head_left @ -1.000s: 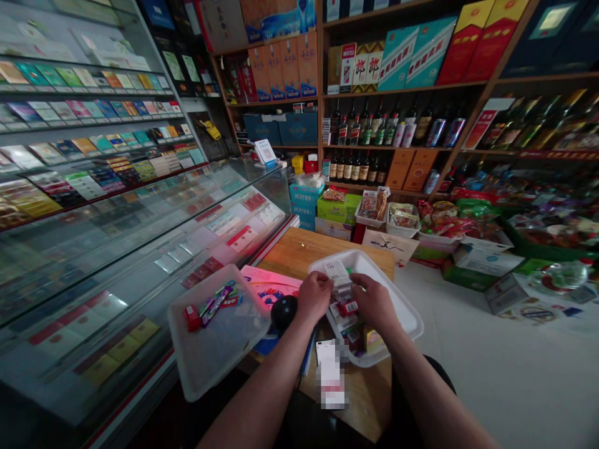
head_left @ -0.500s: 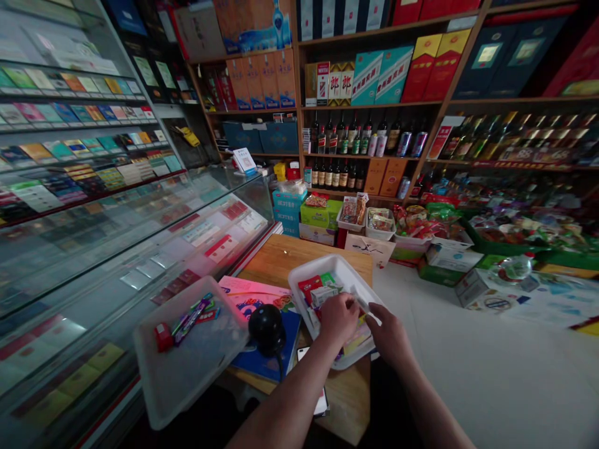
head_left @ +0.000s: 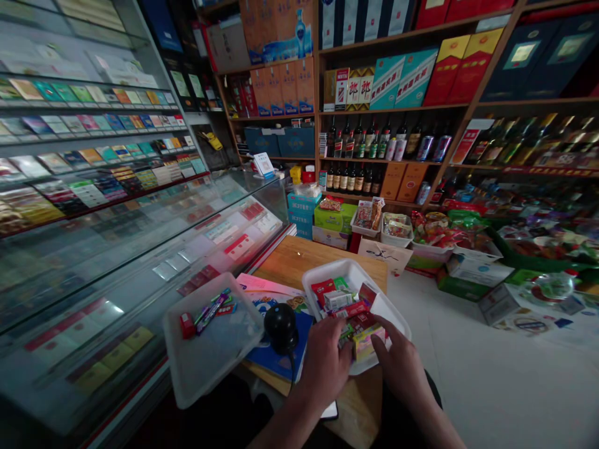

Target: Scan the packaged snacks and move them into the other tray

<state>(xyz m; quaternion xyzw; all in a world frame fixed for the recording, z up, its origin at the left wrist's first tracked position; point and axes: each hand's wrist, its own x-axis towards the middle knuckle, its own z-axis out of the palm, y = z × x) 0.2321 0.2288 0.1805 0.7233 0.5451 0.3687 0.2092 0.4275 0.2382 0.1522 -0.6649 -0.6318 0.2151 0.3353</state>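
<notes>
A white tray [head_left: 397, 310] stands on the wooden table, holding several small sweet and gum packs. My left hand [head_left: 327, 352] reaches over its near left side, thumb and fingers apart, fingertips at a red pack [head_left: 352, 310]. On the near right, my right hand [head_left: 401, 358] has its index finger and thumb spread beside a yellow-and-pink pack [head_left: 369, 342]. That pack lies between both hands, touched at its edges. A dark red pack [head_left: 361, 321] lies just behind it. A white-and-green pack [head_left: 337, 299] is farther back in the tray.
Left of the tray are a black round device [head_left: 281, 327] on a blue folder [head_left: 299, 337] and a translucent tray [head_left: 180, 374] with a few packs. A glass display counter [head_left: 140, 262] runs along the left. Snack bins [head_left: 433, 252] and bottle shelves [head_left: 374, 149] stand behind.
My hands have lowered and spread apart, from fingertips close together over the tray to either side of the packs. A red pack and a yellow-and-pink pack now show clearly. The view shifted left.
</notes>
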